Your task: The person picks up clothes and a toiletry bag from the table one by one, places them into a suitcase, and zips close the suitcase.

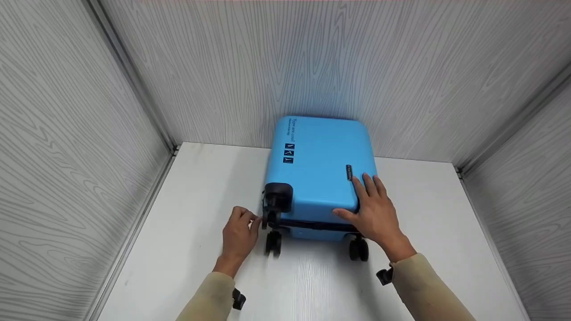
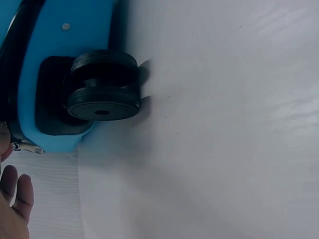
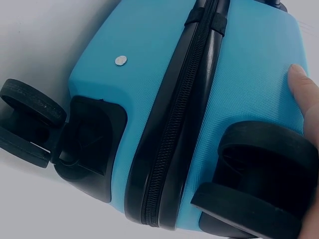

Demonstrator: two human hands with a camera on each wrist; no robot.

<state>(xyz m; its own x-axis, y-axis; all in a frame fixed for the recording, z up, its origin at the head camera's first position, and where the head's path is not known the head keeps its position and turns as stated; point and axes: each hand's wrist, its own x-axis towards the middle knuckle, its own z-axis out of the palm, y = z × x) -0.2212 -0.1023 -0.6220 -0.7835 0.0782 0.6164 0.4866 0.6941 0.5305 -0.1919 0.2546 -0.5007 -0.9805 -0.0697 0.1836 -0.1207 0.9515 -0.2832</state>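
Note:
A light blue hard-shell suitcase lies flat, its wheeled end towards me. My left hand is at its left front corner, thumb and fingers pinching at the seam. In the left wrist view a metal zipper pull shows right beside those fingertips; the grip itself is partly cut off. My right hand rests spread on the right front corner of the shell, fingers straight on top and thumb over the front edge. The right wrist view shows the black zipper running closed between two dark rims.
Black twin wheels stick out from the suitcase's near end, with another pair on the right. Behind the suitcase stands a wood-grain back wall; side walls flank the white surface.

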